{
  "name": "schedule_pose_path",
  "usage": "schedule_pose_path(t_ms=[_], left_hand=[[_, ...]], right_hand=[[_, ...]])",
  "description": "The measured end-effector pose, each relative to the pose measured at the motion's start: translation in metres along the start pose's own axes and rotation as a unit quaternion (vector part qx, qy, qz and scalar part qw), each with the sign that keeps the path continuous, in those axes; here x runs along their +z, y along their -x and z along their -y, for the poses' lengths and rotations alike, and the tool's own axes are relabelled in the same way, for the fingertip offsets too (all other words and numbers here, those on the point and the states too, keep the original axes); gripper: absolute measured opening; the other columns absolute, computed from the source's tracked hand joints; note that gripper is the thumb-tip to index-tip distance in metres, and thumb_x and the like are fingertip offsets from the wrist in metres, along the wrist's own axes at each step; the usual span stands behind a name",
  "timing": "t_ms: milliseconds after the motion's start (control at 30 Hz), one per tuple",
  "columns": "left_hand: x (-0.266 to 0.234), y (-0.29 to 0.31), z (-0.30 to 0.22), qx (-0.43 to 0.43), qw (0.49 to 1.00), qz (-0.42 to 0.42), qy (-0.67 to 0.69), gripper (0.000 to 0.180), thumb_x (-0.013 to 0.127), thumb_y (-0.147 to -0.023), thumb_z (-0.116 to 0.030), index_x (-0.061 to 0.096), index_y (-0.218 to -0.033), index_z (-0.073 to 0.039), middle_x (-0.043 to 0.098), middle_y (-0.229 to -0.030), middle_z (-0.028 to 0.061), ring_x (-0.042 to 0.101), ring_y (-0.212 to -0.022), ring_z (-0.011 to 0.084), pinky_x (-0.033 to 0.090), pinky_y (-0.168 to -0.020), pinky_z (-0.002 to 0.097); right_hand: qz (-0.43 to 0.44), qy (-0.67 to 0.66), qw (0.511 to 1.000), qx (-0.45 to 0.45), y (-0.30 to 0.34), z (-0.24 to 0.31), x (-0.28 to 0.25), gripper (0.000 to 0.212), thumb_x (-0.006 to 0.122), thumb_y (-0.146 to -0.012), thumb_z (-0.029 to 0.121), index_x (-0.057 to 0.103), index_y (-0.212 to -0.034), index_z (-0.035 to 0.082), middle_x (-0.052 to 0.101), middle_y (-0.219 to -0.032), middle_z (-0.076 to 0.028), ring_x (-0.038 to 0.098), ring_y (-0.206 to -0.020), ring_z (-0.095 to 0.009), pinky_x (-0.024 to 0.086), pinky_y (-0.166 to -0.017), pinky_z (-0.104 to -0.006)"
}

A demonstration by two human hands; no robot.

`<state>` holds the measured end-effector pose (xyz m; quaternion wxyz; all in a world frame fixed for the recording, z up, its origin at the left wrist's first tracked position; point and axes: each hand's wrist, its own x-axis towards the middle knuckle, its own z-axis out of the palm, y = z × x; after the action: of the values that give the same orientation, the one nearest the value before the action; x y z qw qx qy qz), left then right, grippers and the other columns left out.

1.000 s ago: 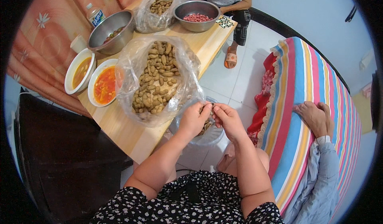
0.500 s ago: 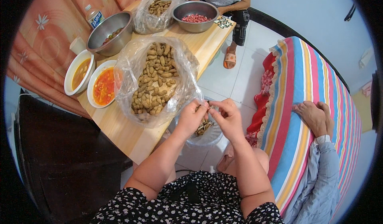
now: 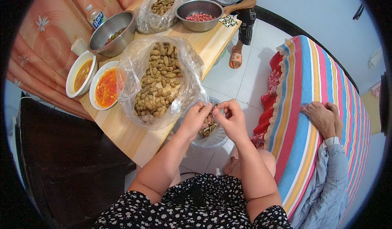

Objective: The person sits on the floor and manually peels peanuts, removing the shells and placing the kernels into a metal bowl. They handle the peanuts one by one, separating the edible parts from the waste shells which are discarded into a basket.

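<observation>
Pinching a peanut (image 3: 212,106), the left hand (image 3: 195,119) has it just beside the right hand (image 3: 232,119), whose grip I cannot tell; the peanut's direction and long axis are hidden.

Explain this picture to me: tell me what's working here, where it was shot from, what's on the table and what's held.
No machine here: you see a person's bare left hand and right hand. The camera sits on that person's head, looking down; its wide lens bends straight edges. On the table are two clear bags of peanuts, two metal bowls, the far one with pink kernels, and two white bowls of food. The left hand pinches a small piece, too small to name; the right fingertips are close. Below is a bin with shells.
</observation>
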<state>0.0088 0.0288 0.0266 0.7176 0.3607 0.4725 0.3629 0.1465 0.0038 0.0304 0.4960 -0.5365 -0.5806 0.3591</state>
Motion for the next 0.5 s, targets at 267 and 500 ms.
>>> schedule_pose_path(t_ms=[267,500], left_hand=[[-0.004,-0.003,0.004,0.034,0.998,-0.007,-0.059,0.025,0.043,-0.090,-0.026,0.050,-0.097,-0.003,0.051,-0.065,0.0029,0.039,-0.050,0.0058,0.031,-0.044,0.0173],[-0.002,-0.001,0.001,-0.008,0.996,-0.005,0.085,0.034,0.035,-0.093,-0.031,0.051,-0.104,-0.004,0.053,-0.072,0.0032,0.039,-0.048,0.0048,0.025,-0.037,0.0180]], right_hand=[[-0.031,-0.487,0.822,0.293,-0.009,-0.011,-0.017,0.008,0.048,-0.080,0.008,0.050,-0.087,0.004,0.047,-0.072,-0.001,0.040,-0.060,-0.007,0.030,-0.048,-0.0178],[0.128,-0.069,0.984,0.106,0.002,-0.002,-0.003,0.024,0.063,-0.075,0.015,0.057,-0.094,0.004,0.056,-0.095,-0.009,0.052,-0.087,-0.022,0.040,-0.076,-0.0307]])
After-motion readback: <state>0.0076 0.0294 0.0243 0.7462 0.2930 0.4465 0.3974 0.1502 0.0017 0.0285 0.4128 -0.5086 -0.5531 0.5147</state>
